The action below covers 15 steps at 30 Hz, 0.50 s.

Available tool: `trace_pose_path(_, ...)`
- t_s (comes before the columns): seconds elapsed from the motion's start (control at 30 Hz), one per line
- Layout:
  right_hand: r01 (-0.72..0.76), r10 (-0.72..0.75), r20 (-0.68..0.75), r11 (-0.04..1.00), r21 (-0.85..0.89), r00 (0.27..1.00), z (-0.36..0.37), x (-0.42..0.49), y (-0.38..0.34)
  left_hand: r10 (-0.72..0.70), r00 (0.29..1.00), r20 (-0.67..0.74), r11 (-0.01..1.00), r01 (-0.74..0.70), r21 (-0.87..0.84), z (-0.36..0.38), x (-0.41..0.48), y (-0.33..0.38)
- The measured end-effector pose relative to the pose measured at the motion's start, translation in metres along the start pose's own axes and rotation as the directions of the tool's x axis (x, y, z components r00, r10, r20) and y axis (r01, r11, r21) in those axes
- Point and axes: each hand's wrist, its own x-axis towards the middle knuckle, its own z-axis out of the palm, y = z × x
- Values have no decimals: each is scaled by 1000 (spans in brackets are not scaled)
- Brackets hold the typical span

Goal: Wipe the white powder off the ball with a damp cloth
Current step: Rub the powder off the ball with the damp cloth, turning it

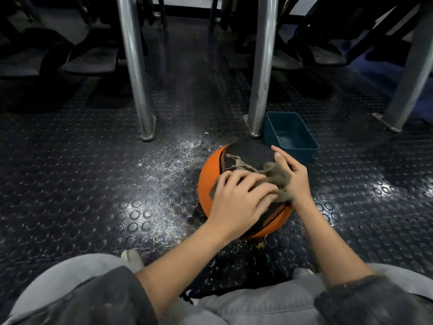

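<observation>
Grey cloth lies partly hidden beneath left hand on ball.
</observation>
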Motion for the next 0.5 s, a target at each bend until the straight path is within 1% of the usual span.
trace_pose_path(0.07, -2, 2, 5, 1000, -20, 1000, -3, 1, 1, -6, 1000, -14, 986, 3, -164, -5, 3, -1)
trace_pose_path(0.1, -13, 13, 25, 1000, -11, 1000, -3, 2, 1, -36, 999, -27, 964, 28, -265, -9, 6, -1)
trace_pose_path(0.17, -42, 42, 69, 999, 3, 997, -1, 3, 3, -160, 984, -77, 901, 114, -419, -17, 15, -5)
trace_pose_path(0.2, -27, 27, 66, 1000, -12, 997, 0, 1, 2, -263, 958, -114, 856, 177, -486, -21, 21, -9)
trace_pose_path(0.23, -7, 8, 54, 999, -32, 998, 2, -1, 0, -393, 911, -124, 784, 262, -562, -25, 28, -16)
trace_pose_path(0.27, 5, -3, 37, 998, -56, 999, 4, -3, -1, -537, 839, -89, 674, 363, -643, -28, 35, -22)
trace_pose_path(0.3, 12, -11, 23, 997, -74, 1000, 6, -4, -2, -658, 753, -14, 538, 456, -709, -31, 42, -31)
trace_pose_path(0.33, 22, -20, 22, 996, -83, 1000, 9, -6, -4, -740, 668, 78, 394, 526, -754, -35, 46, -41)
trace_pose_path(0.37, 33, -31, 26, 995, -93, 999, 10, -6, -5, -775, 608, 174, 252, 549, -797, -39, 49, -48)
trace_pose_path(0.4, 25, -23, 34, 997, -67, 999, 12, -8, -8, -773, 577, 263, 117, 537, -835, -43, 50, -54)
trace_pose_path(0.43, -11, 11, 38, 1000, -4, 999, 13, -8, -11, -739, 582, 339, 18, 520, -854, -46, 50, -56)
trace_pose_path(0.47, -54, 51, 46, 997, 60, 998, 14, -7, -12, -702, 600, 383, -8, 532, -847, -50, 50, -51)
trace_pose_path(0.5, -83, 75, 70, 991, 109, 995, 13, -7, -14, -661, 625, 415, 13, 563, -827, -52, 50, -45)
